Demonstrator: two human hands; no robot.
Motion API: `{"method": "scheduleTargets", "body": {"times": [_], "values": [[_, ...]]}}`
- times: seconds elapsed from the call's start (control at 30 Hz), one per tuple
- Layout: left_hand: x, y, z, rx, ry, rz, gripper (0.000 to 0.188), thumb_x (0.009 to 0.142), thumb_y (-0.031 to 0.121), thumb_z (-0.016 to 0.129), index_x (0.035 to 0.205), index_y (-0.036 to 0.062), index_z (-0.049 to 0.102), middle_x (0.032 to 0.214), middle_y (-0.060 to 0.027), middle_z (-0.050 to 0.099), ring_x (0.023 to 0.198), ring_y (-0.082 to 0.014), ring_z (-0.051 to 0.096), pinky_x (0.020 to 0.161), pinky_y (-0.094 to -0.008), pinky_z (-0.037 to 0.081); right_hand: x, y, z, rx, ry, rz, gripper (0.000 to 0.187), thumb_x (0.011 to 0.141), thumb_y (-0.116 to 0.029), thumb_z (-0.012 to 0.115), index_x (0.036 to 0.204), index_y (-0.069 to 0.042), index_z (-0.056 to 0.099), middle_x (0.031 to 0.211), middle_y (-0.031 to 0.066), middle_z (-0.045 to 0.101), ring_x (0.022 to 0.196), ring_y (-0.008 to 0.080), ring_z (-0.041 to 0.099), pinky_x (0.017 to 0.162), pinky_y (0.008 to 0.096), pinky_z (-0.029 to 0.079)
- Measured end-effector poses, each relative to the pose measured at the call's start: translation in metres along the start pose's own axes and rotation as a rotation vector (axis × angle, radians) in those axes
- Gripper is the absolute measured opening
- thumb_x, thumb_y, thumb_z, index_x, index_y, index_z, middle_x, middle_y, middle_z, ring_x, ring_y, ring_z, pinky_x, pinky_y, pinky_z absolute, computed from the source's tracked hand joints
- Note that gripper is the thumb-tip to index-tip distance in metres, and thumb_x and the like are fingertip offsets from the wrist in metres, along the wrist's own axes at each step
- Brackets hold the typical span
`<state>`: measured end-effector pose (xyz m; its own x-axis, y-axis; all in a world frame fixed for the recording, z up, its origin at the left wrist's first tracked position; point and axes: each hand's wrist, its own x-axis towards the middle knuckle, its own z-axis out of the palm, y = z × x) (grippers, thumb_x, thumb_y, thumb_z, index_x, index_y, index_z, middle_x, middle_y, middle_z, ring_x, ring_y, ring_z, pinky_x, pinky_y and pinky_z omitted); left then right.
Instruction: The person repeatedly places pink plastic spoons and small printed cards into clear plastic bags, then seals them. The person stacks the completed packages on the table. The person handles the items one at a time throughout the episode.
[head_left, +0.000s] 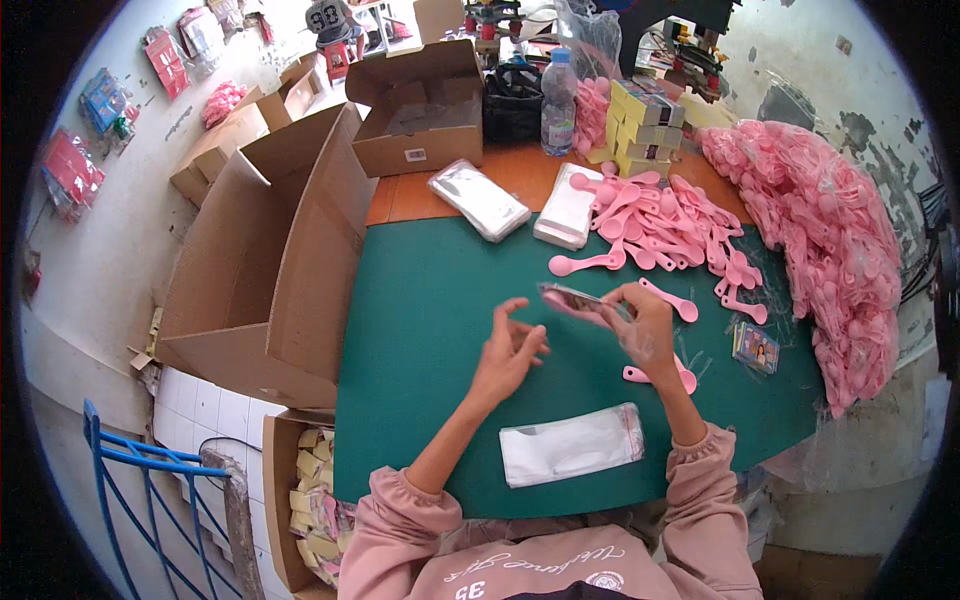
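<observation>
r. hand (645, 328) had fingers clamped on clear-wrapped pink packet (572, 302), abv. middle of green surface (425, 320); l. hand (510, 352) hung near, fingers apart. whitish plastic bags (570, 448) lay nr. surface's front edge, pink spoons (662, 222) twd. back r. corner.

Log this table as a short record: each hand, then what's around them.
Left hand: empty, above the green tabletop
Right hand: holding a small packet, partly pink
Spoons: pink, piled beyond the right hand, some loose nearby
Plastic bags: flat, nearest the person
Cards: small stack, right side
Cardboard box: open, left side
</observation>
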<state>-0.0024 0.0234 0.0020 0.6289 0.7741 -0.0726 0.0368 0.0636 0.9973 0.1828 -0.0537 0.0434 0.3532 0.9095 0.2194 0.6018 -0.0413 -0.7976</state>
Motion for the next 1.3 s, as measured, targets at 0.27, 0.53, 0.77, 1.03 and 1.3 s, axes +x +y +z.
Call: {"method": "scheduleTargets", "body": {"times": [0.27, 0.53, 0.77, 1.03, 1.3], "values": [[-0.021, -0.011, -0.003, -0.413, -0.206, -0.334, 0.066, 0.089, 0.018, 0.049, 0.135, 0.0096, 0.001, 0.106, -0.0211, 0.055, 0.093, -0.0240, 0.059, 0.078, -0.0329, 0.050, -0.015, -0.025, -0.043, -0.150, -0.706, -0.157, 0.048, 0.073, -0.018, 0.067, 0.117, -0.008, 0.050, 0.099, 0.0118, 0.053, 0.085, 0.0243, 0.056, 0.073, 0.0328, 0.046], [-0.021, -0.017, -0.006, -0.092, -0.216, -0.163, 0.046, 0.089, 0.009, 0.046, 0.129, 0.0044, 0.024, 0.098, -0.0169, 0.060, 0.087, -0.0198, 0.062, 0.072, -0.0287, 0.052, 0.031, 0.129, -0.232, -0.854, 0.344, 0.054, 0.035, 0.073, -0.017, 0.061, 0.103, 0.000, 0.055, 0.088, 0.0150, 0.061, 0.078, 0.0237, 0.060, 0.067, 0.0322, 0.047], [-0.028, 0.003, -0.025, 0.051, -0.277, -0.327, 0.036, 0.094, 0.015, 0.035, 0.128, 0.0073, 0.030, 0.092, -0.0151, 0.062, 0.087, -0.0206, 0.062, 0.073, -0.0301, 0.052, -0.024, -0.008, -0.015, -0.190, -0.122, -0.292, 0.023, 0.065, -0.001, 0.063, 0.088, -0.003, 0.058, 0.080, 0.0111, 0.056, 0.069, 0.0214, 0.057, 0.064, 0.0320, 0.045], [-0.025, 0.005, -0.024, -0.201, -0.309, -0.396, 0.039, 0.094, 0.017, 0.037, 0.131, 0.0087, 0.029, 0.095, -0.0158, 0.061, 0.089, -0.0213, 0.061, 0.077, -0.0317, 0.051, -0.052, -0.020, 0.053, -0.364, -0.255, -0.415, 0.017, 0.069, -0.012, 0.063, 0.079, -0.004, 0.052, 0.081, 0.0100, 0.048, 0.077, 0.0259, 0.051, 0.066, 0.0357, 0.040], [-0.023, -0.002, -0.018, -0.312, -0.202, -0.421, 0.044, 0.089, 0.017, 0.049, 0.129, 0.0085, 0.032, 0.090, -0.0122, 0.062, 0.084, -0.0176, 0.062, 0.075, -0.0297, 0.052, -0.053, -0.012, 0.061, -0.630, -0.094, -0.681, 0.017, 0.066, -0.011, 0.064, 0.076, -0.005, 0.052, 0.075, 0.0069, 0.047, 0.072, 0.0213, 0.049, 0.064, 0.0336, 0.037]]}}
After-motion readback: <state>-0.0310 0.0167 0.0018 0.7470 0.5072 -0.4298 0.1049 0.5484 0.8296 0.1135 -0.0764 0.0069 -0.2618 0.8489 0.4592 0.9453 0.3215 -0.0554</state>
